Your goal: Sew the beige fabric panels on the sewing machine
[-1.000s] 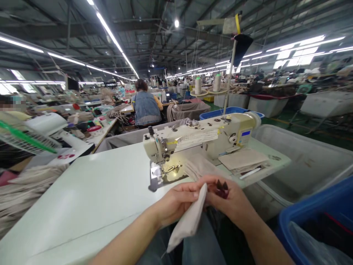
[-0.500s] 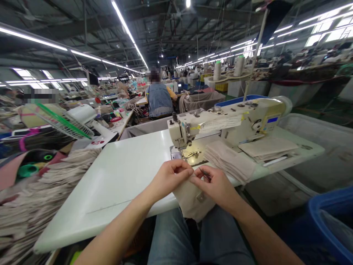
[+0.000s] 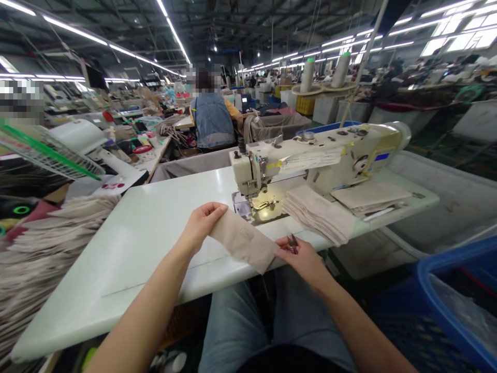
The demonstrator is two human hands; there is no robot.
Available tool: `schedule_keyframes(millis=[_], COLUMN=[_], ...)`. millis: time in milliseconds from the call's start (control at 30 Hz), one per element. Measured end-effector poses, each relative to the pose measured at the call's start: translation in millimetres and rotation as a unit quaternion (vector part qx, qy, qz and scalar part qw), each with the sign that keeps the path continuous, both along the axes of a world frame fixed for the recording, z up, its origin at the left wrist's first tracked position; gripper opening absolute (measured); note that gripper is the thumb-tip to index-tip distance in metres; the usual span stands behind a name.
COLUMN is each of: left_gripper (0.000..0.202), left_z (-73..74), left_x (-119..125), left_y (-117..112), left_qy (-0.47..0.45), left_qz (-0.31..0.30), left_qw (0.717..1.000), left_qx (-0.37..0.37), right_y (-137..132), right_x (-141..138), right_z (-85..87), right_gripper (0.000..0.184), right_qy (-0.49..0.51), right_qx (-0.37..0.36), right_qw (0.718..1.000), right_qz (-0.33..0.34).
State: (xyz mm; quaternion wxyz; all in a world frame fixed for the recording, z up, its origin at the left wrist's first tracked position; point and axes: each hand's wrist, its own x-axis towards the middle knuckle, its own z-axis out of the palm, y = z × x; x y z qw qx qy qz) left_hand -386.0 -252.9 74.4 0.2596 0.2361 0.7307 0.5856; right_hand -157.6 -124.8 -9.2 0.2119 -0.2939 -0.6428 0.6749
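Observation:
Between my two hands a beige fabric piece (image 3: 244,239) is stretched out at a slant over the table's front edge. My left hand (image 3: 204,223) pinches its upper left corner. My right hand (image 3: 298,254) grips its lower right end with thumb and finger, and small dark thread snips (image 3: 292,242) sit in the same hand, blades pointing up. A small patch or tab shows near the middle of the fabric. Just behind it stands the sewing machine (image 3: 248,176), with its lit needle plate (image 3: 267,210). A stack of beige pieces (image 3: 316,212) lies right of the needle.
More folded beige fabric (image 3: 370,194) rests under the machine arm. A tall heap of beige pieces (image 3: 77,243) stands left of the white table (image 3: 155,223). A blue basket (image 3: 430,274) is close on my right. A person in a denim vest (image 3: 213,119) sits ahead.
My hands were close together with the fabric hanging down into my lap. Now they are apart, my left hand further left and higher, and the fabric is spread between them. The view has shifted slightly.

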Motion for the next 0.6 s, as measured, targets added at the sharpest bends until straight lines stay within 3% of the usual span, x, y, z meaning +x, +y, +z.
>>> schedule_keyframes(millis=[133, 233, 300, 433, 600], left_gripper=[0.044, 0.039, 0.034, 0.023, 0.012], left_z=[-4.7, -12.8, -23.0, -45.7, -56.9], left_x=[-13, -22, -27, -32, -32], left_y=[-2, 5, 19, 54, 80], left_qy=[-0.027, 0.024, 0.099, 0.26, 0.31], left_qz=[-0.062, -0.07, -0.064, -0.104, -0.138], left_qw=[0.997, 0.995, 0.986, 0.938, 0.912], left_qx=[-0.031, -0.071, -0.114, -0.205, -0.232], right_y=[0, 1, -2, -13, -13], right_x=[-2, -1, -1, 0, 4], right_z=[-5.3, -7.4, -8.0, -10.3, -25.1], right_gripper=[0.038, 0.036, 0.027, 0.017, 0.013], right_qy=[-0.007, -0.02, -0.022, -0.01, 0.012], right_qx=[-0.036, -0.03, 0.019, 0.159, 0.283], right_qw=[0.999, 0.999, 1.0, 0.987, 0.954], right_qz=[-0.021, -0.008, -0.013, 0.013, 0.097])
